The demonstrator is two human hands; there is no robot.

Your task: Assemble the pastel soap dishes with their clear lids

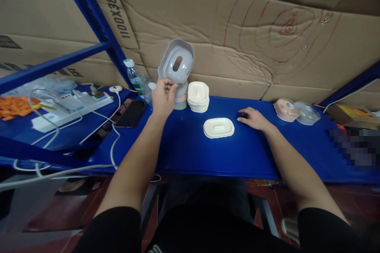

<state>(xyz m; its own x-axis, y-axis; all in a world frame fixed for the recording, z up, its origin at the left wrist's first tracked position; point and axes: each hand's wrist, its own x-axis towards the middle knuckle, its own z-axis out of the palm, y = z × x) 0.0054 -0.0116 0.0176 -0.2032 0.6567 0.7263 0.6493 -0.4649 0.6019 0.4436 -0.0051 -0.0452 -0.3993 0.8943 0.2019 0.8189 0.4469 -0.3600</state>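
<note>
My left hand (165,98) is closed on the lower rim of a grey plastic shell (184,56) with an oval slot in its bottom. The shell is raised and tilted, its hollow side toward me. Below it stands a stack of pastel plastic shells (180,102), partly hidden by the hand. Beside that is a stack of cream lids (198,97). One more cream lid piece (219,127) lies flat on the blue table (216,158). To its right my right hand (252,118) rests on the table, fingers slightly bent and apart, holding nothing.
A water bottle (135,77) and a black phone (130,113) are at the left, near a white power strip (73,110) with loose cables. Pink (285,110) and grey lidded boxes (307,113) sit at the right. Cardboard (190,16) walls the back.
</note>
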